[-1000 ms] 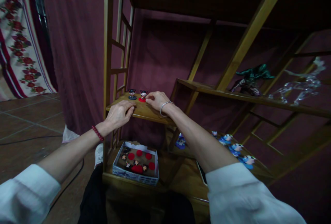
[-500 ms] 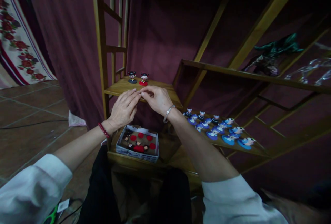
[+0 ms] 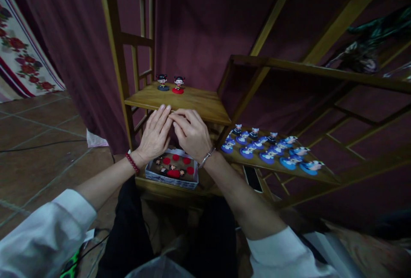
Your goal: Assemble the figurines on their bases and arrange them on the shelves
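In front of the small upper shelf [image 3: 195,102], my left hand [image 3: 154,134] and my right hand [image 3: 189,134] meet at the fingertips. The fingers of my left hand are long and close together, its thumb hidden below. My right hand is bent in a pinch. A thin pale edge shows between the fingertips; what they hold is otherwise hidden. Beyond them on that shelf stand two black-haired figurines, one on a dark base [image 3: 163,88] and one on a red base [image 3: 177,91]. Beneath my hands, an open box [image 3: 171,181] contains red discs [image 3: 174,174] and several small figurines [image 3: 182,172].
Several blue and white figurines [image 3: 269,154] stand in rows on the lower right shelf. A phone [image 3: 253,178] lies below it. Wooden posts [image 3: 111,46] frame the left side, beside a dark curtain [image 3: 73,55]. A cable [image 3: 48,144] crosses the tiled floor.
The view has shifted, so the shelf sits higher and a phone shows at the right. My hands stay together, now a little below the shelf's front edge, covering part of the box.
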{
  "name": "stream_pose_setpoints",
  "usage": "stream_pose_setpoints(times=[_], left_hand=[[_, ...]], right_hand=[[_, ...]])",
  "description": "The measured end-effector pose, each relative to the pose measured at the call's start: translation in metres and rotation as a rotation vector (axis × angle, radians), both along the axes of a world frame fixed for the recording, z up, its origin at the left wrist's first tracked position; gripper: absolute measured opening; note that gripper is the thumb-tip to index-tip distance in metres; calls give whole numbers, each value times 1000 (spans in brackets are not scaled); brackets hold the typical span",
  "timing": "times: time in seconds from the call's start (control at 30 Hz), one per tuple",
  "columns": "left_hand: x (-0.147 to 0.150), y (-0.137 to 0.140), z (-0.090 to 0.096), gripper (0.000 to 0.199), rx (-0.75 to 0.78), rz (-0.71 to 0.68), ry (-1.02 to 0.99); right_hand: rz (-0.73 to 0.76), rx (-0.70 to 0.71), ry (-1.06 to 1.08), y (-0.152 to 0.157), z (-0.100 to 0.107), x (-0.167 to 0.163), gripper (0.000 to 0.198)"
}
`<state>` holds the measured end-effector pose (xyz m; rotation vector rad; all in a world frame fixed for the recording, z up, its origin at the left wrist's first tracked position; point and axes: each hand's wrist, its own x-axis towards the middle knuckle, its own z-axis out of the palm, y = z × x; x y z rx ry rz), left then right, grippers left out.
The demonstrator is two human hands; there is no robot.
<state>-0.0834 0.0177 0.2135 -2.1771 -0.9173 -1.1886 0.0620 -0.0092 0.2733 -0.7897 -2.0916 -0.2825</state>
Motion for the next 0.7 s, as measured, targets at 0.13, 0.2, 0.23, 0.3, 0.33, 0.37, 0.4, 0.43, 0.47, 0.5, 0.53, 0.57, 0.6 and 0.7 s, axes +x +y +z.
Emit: stream_pose_setpoints(times=[0.13,0.2,0.23,0.3,0.33,0.37,0.4,0.43,0.47,0.5,0.53,0.57,0.6,0.7], left_hand=[[0,0,-18,50,-27,-51,4],[0,0,-30,50,-58,-82,15],[0,-1,-36,50,-81,-99,23],[0,-1,-51,48,-158,-118,41],[0,-1,-59,48,-207,-126,57],[0,-1,-67,46,-263,-129,74],[0,-1,-75,45,-322,-125,84],[1,0,-84,43,-383,-116,89],[1,1,-93,42,-446,-104,97],[3,2,-102,40,-504,-87,105],[4,3,-110,38,-568,-66,127],[6,4,-119,35,-644,-38,160],[8,6,-127,32,-725,-12,198],[16,14,-150,29,-959,53,286]], right_hand=[[-19,-59,-4,-6,-19,-1,30],[-31,-108,2,-7,-31,-1,31],[-35,-132,15,-6,-38,-1,31],[-49,-194,41,-3,-57,-1,30],[-56,-235,49,-1,-68,-1,30],[-61,-273,55,2,-79,-1,29],[-69,-317,62,5,-92,-2,28],[-93,-368,84,8,-106,-2,28],[-110,-418,104,11,-119,-1,28],[-121,-467,118,15,-133,-1,28],[-129,-513,123,18,-145,-1,28],[-147,-555,120,22,-158,0,28],[-167,-601,108,24,-169,0,27],[-224,-756,35,31,-197,2,26]])
